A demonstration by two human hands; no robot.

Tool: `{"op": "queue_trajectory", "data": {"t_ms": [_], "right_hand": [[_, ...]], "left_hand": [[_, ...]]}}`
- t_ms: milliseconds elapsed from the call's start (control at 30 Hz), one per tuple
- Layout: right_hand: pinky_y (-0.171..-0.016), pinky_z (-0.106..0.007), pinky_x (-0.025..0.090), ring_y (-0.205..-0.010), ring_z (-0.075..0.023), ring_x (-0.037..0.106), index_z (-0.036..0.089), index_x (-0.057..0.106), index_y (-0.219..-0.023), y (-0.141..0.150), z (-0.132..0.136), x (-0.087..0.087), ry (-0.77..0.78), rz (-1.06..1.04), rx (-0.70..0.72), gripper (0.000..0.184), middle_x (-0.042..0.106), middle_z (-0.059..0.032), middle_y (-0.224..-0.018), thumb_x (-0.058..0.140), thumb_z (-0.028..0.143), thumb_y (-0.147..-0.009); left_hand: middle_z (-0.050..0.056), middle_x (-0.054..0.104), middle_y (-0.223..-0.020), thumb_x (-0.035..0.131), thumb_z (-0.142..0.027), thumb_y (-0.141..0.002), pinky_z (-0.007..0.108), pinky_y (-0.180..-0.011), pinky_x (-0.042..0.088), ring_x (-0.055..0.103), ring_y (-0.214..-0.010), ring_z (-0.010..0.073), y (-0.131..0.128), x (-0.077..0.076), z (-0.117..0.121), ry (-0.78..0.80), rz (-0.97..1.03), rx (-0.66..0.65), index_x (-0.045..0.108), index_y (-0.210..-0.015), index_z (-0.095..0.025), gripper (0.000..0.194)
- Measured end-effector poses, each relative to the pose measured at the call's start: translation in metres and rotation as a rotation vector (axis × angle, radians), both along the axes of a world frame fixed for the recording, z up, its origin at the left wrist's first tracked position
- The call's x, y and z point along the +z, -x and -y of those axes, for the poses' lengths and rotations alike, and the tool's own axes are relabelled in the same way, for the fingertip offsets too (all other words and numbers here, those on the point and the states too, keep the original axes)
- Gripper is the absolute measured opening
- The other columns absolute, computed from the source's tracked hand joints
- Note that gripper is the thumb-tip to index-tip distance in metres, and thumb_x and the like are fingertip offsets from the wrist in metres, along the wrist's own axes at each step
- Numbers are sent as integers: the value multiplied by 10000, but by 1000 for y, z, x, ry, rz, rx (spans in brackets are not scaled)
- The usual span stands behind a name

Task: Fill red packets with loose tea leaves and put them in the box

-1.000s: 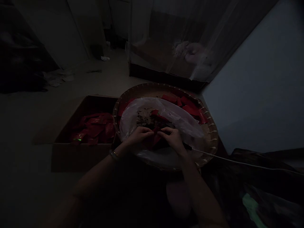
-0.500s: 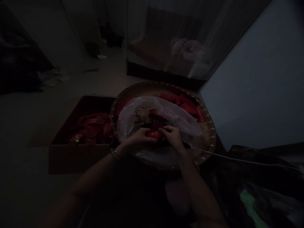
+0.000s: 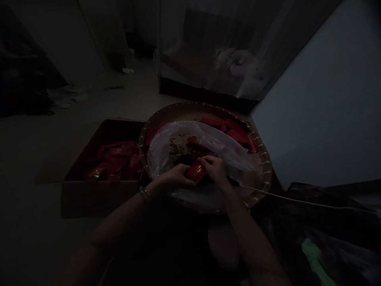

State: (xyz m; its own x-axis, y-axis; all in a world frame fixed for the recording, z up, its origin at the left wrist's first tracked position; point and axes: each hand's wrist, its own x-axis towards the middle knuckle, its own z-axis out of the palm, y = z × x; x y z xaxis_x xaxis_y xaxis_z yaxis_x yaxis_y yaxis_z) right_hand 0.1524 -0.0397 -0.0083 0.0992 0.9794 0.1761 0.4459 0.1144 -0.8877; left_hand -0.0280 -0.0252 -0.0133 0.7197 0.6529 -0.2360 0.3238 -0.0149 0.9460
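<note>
The room is very dim. My left hand [image 3: 175, 178] and my right hand [image 3: 216, 170] are both closed on one small red packet [image 3: 195, 172], held over a clear plastic sheet [image 3: 232, 153]. The sheet lies in a round woven basket tray [image 3: 263, 159]. A heap of dark loose material [image 3: 181, 145] sits on the sheet just beyond my fingers. More red packets [image 3: 235, 131] lie at the back of the tray. A bracelet circles my left wrist.
A cardboard box [image 3: 89, 194] with several red packets [image 3: 116, 159] stands left of the tray. A white cable [image 3: 297, 201] runs right from the tray. A plastic-draped box [image 3: 208, 71] stands behind, with a pale wall [image 3: 327, 111] to the right.
The packet between my hands has turned and lifted, so its red face now shows. Both hands have stayed in about the same place over the sheet.
</note>
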Motion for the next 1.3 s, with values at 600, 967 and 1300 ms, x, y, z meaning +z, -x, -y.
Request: {"op": "queue_trajectory", "data": {"t_ms": [600,967,1300], "right_hand": [[-724,-308,477,-783,-195,644,198,673,-987,-34,0,-1,89,212,8,337,703,-44,-829,486,449,-862],[-794,-283,429,-968,-244,625,148,635,-1039,-54,9,-23,364,823,200,374,659,-142,-1076,715,182,-674],[-807,-351,488,-919,-237,650,182,646,-1103,-74,13,-3,306,388,188,367,696,-81,-1049,649,268,-746]], "left_hand": [[-15,594,-673,761,-335,-606,192,-518,400,511,-562,90,-4,-5,1,198,149,244,643,-863,-99,368],[43,674,-850,802,-272,-576,234,-650,482,610,-703,128,-5,-9,-1,331,314,242,619,-976,-110,469],[9,644,-750,775,-284,-610,221,-601,461,575,-612,106,-4,-12,4,409,258,233,641,-891,-112,356]]}}
